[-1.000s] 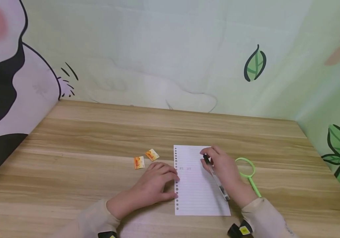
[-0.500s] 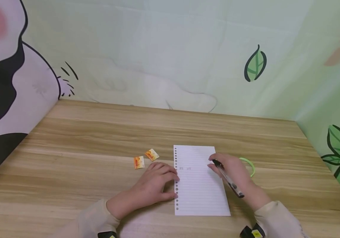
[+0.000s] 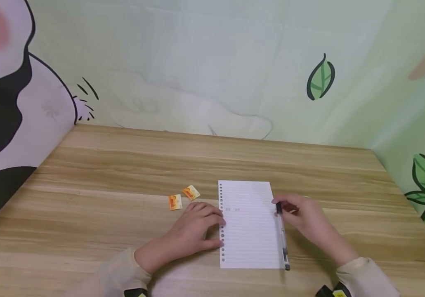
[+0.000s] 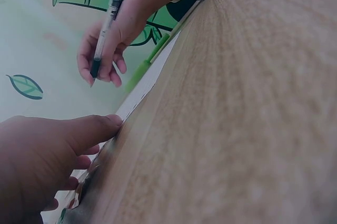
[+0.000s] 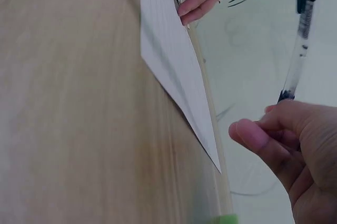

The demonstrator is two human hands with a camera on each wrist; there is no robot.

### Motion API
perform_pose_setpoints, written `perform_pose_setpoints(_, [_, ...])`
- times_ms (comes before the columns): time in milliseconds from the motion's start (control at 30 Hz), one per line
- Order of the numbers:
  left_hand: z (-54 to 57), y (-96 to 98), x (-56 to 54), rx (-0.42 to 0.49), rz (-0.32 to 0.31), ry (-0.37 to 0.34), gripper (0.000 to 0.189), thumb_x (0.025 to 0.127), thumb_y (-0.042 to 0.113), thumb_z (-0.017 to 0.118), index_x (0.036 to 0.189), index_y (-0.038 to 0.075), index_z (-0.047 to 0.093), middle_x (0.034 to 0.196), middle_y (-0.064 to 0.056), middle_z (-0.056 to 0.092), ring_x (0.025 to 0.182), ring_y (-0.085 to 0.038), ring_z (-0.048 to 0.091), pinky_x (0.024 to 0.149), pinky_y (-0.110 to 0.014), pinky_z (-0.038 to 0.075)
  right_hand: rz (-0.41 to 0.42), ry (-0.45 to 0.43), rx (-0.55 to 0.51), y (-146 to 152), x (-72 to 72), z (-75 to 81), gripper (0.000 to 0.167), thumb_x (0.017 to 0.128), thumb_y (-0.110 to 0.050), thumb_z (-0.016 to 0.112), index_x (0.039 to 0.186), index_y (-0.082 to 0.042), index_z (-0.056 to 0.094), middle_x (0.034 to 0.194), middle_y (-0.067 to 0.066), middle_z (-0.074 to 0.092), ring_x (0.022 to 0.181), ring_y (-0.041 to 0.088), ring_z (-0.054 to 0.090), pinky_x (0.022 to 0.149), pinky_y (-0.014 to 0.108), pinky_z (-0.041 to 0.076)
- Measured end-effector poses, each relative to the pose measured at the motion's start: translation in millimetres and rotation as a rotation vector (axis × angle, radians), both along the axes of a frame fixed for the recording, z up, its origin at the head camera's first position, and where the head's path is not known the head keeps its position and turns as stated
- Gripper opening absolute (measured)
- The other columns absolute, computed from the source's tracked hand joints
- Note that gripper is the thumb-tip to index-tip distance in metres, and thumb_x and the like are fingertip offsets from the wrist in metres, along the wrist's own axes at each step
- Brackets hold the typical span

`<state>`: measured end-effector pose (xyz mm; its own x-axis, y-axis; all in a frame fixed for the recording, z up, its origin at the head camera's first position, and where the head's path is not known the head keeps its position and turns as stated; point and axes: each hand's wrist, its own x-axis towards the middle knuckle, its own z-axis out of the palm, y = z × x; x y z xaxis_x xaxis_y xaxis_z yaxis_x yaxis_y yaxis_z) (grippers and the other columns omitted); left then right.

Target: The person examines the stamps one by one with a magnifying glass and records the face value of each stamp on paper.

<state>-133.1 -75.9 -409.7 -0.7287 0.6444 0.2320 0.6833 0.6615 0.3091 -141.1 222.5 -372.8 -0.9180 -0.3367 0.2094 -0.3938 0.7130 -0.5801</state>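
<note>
A sheet of lined loose-leaf paper [image 3: 249, 239] with punched holes down its left side lies on the table, bearing faint small marks near the left. My left hand [image 3: 194, 227] rests at that holed edge, fingertips and thumb touching it, fingers relaxed. Between the fingers of my right hand [image 3: 305, 214] is a clear pen [image 3: 282, 239] with black ends, raised above the paper's right edge and slanting back toward me. In the right wrist view the pen [image 5: 297, 50] stands up behind the index finger. A green magnifying glass [image 4: 141, 71] is almost wholly hidden behind my right hand in the head view.
Two small orange-and-white packets, one nearer [image 3: 175, 202] and one farther [image 3: 192, 192], lie left of the paper beyond my left hand. Printed cloth walls [image 3: 197, 74] rise at the back and both sides of the wooden table [image 3: 105, 173].
My right hand has moved right, carrying the pen from over the paper to its right edge, and now covers the magnifying glass. The left hand and paper stay put.
</note>
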Motion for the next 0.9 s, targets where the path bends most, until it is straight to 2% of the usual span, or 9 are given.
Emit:
perform_pose_setpoints(100, [1.0, 0.3, 0.5, -0.002, 0.001, -0.006, 0.040, 0.077, 0.044, 0.075, 0.108, 0.018, 0.068, 0.120, 0.003, 0.062, 0.117, -0.018, 0.052, 0.107, -0.042, 0.035, 0.017, 0.013, -0.039, 6.2, 2.3, 0.5, 0.025, 0.083, 0.008, 0.062, 0.106, -0.001, 0.068, 0.095, 0.011, 0.073, 0.078, 0.005, 0.063, 0.066, 0.022, 0.055])
perform_pose_setpoints(233, [1.7, 0.7, 0.6, -0.005, 0.002, -0.013, 0.040, 0.078, 0.043, 0.075, 0.108, 0.018, 0.068, 0.120, 0.003, 0.062, 0.117, -0.018, 0.052, 0.107, -0.042, 0.035, 0.042, 0.010, -0.160, 13.0, 5.1, -0.2, 0.023, 0.090, 0.008, 0.051, 0.106, 0.004, 0.067, 0.090, 0.016, 0.072, 0.074, -0.001, 0.064, 0.062, 0.023, 0.057])
perform_pose_setpoints(367, [1.6, 1.0, 0.1, -0.003, 0.005, -0.018, 0.040, 0.078, 0.043, 0.075, 0.108, 0.018, 0.068, 0.119, 0.003, 0.062, 0.117, -0.018, 0.052, 0.108, -0.042, 0.034, 0.038, 0.040, -0.235, 16.5, 6.5, -0.8, 0.017, 0.090, 0.006, 0.057, 0.103, 0.004, 0.067, 0.081, 0.014, 0.071, 0.071, -0.002, 0.064, 0.060, 0.021, 0.056])
perform_pose_setpoints(533, [0.9, 0.7, -0.1, 0.001, 0.008, -0.017, 0.040, 0.077, 0.043, 0.076, 0.108, 0.018, 0.069, 0.119, 0.003, 0.062, 0.117, -0.018, 0.052, 0.108, -0.042, 0.034, -0.007, 0.077, -0.211, 18.0, 5.5, -0.5, 0.018, 0.082, 0.003, 0.069, 0.100, 0.002, 0.068, 0.080, 0.009, 0.071, 0.072, -0.004, 0.062, 0.060, 0.019, 0.055])
perform_pose_setpoints(733, [-0.2, 0.6, 0.0, 0.012, 0.002, -0.016, 0.040, 0.077, 0.044, 0.076, 0.108, 0.019, 0.068, 0.119, 0.003, 0.063, 0.117, -0.018, 0.052, 0.107, -0.043, 0.034, -0.040, 0.082, -0.161, 21.3, 4.1, 1.0, 0.021, 0.081, 0.002, 0.070, 0.102, 0.002, 0.067, 0.081, 0.007, 0.069, 0.073, -0.005, 0.060, 0.061, 0.019, 0.055])
perform_pose_setpoints(900, [-1.2, -0.4, -0.6, 0.017, -0.003, -0.006, 0.041, 0.077, 0.044, 0.076, 0.107, 0.019, 0.068, 0.119, 0.003, 0.062, 0.117, -0.018, 0.052, 0.107, -0.043, 0.035, -0.025, 0.089, -0.109, 23.1, 2.8, 1.2, 0.022, 0.081, 0.002, 0.070, 0.103, 0.001, 0.068, 0.079, 0.005, 0.068, 0.071, -0.004, 0.058, 0.059, 0.020, 0.055])
